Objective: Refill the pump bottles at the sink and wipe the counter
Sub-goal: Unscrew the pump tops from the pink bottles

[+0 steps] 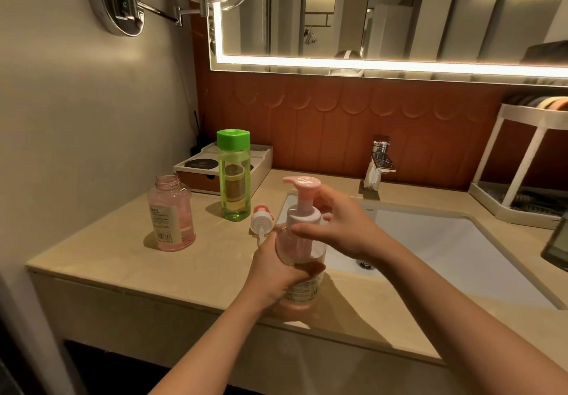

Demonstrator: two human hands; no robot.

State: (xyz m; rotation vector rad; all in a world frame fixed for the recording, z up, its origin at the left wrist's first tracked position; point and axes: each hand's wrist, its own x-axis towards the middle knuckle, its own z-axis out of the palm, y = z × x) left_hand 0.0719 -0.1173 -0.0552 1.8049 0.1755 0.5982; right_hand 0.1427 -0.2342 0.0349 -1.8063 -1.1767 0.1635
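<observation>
1. The clear pump bottle (302,251) is held upright between both hands. Its long axis is close to vertical, and its base is down at the beige counter (123,268), by the front left corner of the sink basin (445,241).
2. The lower body of the bottle is gripped by the left hand (276,271). The fingers are curled across the front of the bottle, just above its label.
3. The white collar (302,216) at the bottle's neck is gripped by the right hand (344,225). Thumb and fingers are curled round the collar, directly above the left hand's hold.
4. The pink pump head (302,183) is seated on top, above the right hand's grip. Its nozzle is pointed to the left, away from the right hand.
5. Just left of the grip, a loose pump head (262,219) is laid on its side on the counter. Its dip tube is pointed toward the left hand, and the tube's end is hidden behind that hand.
6. Farther left of the grip, an uncapped pink bottle (170,213) stands upright. A green-capped bottle (233,176) stands behind the loose pump head, in front of a tray box (196,165).
7. Behind the right hand, a chrome faucet (380,161) is mounted at the back of the basin. A white rack (519,161) stands well to the right of the grip.
</observation>
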